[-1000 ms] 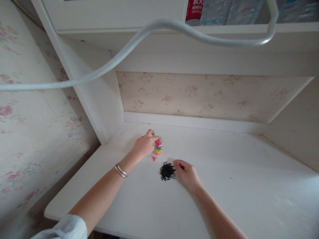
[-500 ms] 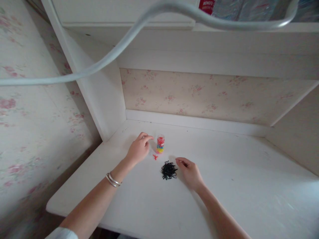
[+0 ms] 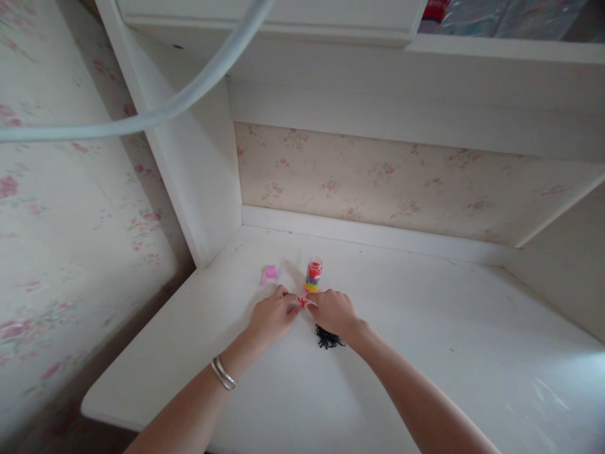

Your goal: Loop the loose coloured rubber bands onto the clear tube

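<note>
My left hand (image 3: 273,312) and my right hand (image 3: 335,312) face each other low over the white table, fingers bent and closed. Small red bands (image 3: 303,303) show between the two sets of fingertips, which touch them from either side; how firmly each hand grips them is hard to see. Just behind stands a small clear jar (image 3: 314,275), upright, with red, blue and yellow pieces inside. A pile of thin black bands (image 3: 329,337) lies under and in front of my right hand, which partly hides it.
A small pink object (image 3: 270,272) lies left of the jar, beyond my left hand. The white table (image 3: 425,340) ends at a low back ledge. Shelving (image 3: 378,75) overhangs its rear, and a pale curved tube (image 3: 189,94) crosses the upper left.
Both hands have come together at the red bands, my right hand moving left from beside the black pile. My left hand has moved off the pink object, now uncovered. The view has shifted slightly.
</note>
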{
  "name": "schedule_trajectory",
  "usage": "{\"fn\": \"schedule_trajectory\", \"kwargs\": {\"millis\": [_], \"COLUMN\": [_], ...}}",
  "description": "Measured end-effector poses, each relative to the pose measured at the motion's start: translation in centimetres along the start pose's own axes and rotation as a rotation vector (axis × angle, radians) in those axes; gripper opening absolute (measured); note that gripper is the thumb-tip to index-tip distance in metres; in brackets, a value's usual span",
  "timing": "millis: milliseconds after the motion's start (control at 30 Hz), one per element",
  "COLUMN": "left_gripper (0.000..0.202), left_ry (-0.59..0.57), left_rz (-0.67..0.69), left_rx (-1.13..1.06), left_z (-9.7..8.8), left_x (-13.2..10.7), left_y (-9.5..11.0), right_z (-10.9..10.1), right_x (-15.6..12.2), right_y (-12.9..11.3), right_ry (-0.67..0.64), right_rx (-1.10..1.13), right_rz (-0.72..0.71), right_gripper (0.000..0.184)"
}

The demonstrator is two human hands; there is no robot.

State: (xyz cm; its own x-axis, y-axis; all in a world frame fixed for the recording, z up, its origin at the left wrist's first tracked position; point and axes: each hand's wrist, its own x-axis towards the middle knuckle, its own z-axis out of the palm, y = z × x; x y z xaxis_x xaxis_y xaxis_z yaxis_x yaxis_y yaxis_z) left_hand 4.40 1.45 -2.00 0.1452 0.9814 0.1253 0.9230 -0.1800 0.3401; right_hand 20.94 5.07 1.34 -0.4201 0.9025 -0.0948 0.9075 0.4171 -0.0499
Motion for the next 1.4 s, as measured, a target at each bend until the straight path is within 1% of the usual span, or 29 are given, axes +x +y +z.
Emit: {"fn": "schedule_trajectory", "kwargs": {"millis": [133, 267, 467, 633, 767, 867, 933, 1033, 1100, 1233, 1400], "left_gripper": [0.029, 0.03, 0.029, 0.029, 0.027, 0.026, 0.027, 0.027, 0.026, 0.028, 0.03], "left_ry": [-0.008, -0.015, 0.017, -0.03, -0.03, -0.025, -0.028, -0.018, -0.007, 0.01, 0.037], "left_rz": [-0.009, -0.014, -0.037, -0.041, -0.063, -0.043, -0.03, -0.008, 0.006, -0.02, -0.051], "left_rx": [0.05, 0.061, 0.072, 0.082, 0.098, 0.083, 0.073, 0.073, 0.075, 0.075, 0.074], "left_z": [-0.1, 0.2, 0.4, 0.2, 0.1, 0.2, 0.4, 0.7, 0.8, 0.8, 0.9], "left_x": [-0.2, -0.1, 0.1, 0.0, 0.1, 0.2, 0.2, 0.3, 0.3, 0.2, 0.3], "left_y": [0.3, 0.3, 0.2, 0.8, 1.2, 1.2, 1.0, 0.7, 0.6, 0.6, 0.5], "right_z": [0.5, 0.9, 0.5, 0.1, -0.4, -1.4, -2.3, -3.4, -3.9, -4.6, -5.3], "right_x": [0.9, 0.9, 0.0, -0.7, -1.2, -1.2, -1.0, -0.4, 0.1, 1.4, 2.5], "right_y": [-0.9, -1.0, -0.6, 0.2, 1.1, 1.8, 2.3, 3.0, 3.3, 3.3, 2.7], "right_ry": [-0.018, -0.018, 0.015, 0.038, 0.122, 0.194, 0.271, 0.413, 0.464, 0.484, 0.45], "right_rx": [-0.043, -0.036, 0.058, 0.133, 0.248, 0.393, 0.51, 0.65, 0.698, 0.681, 0.488], "right_rz": [-0.01, -0.003, -0.033, 0.004, -0.018, -0.054, -0.054, 0.038, 0.096, 0.088, 0.058], "right_gripper": [0.031, 0.033, 0.034, 0.036, 0.038, 0.039, 0.041, 0.045, 0.047, 0.046, 0.04]}}
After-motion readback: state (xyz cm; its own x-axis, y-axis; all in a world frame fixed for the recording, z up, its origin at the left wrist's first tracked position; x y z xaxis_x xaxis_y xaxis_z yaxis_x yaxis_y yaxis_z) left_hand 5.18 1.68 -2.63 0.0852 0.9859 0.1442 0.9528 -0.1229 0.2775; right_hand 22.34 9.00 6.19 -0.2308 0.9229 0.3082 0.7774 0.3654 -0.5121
